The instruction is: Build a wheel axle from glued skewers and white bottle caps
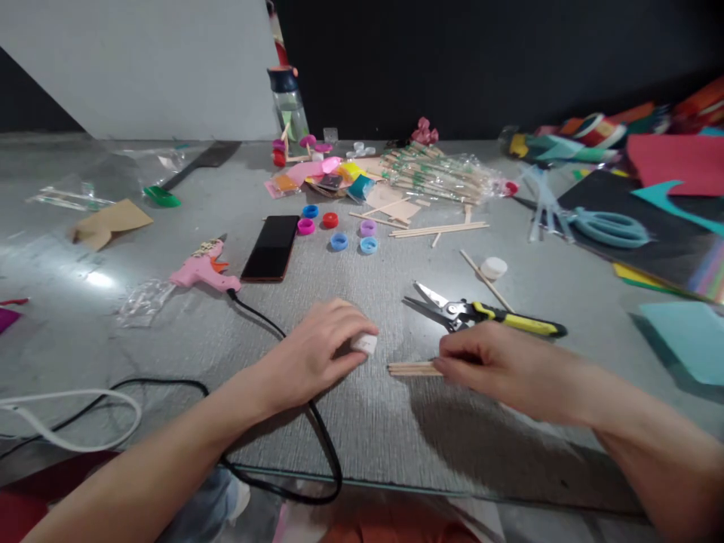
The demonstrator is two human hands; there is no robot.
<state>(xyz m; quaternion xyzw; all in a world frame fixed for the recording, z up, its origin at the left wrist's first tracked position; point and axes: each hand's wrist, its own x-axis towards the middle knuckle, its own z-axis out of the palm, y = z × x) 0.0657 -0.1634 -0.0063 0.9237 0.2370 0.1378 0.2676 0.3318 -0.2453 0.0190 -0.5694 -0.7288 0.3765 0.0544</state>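
Observation:
My left hand (325, 348) rests on the grey table, its thumb and fingers closed around a small white object (365, 344). To the right, my right hand (489, 366) pinches the right end of several short wooden sticks (412, 369) lying side by side on the table. Just behind my right hand lie cutters with yellow and black handles (520, 320), their blades apart and pointing left. A white round cap (494, 267) sits behind the cutters, beside a longer wooden stick (478, 271).
A pink glue gun (204, 270) and its black cable lie left, near a dark phone (271, 247). Coloured caps (339, 241), longer sticks (441, 229) and bagged sticks (435, 173) lie farther back. Blue scissors (611, 228) and coloured sheets are at right.

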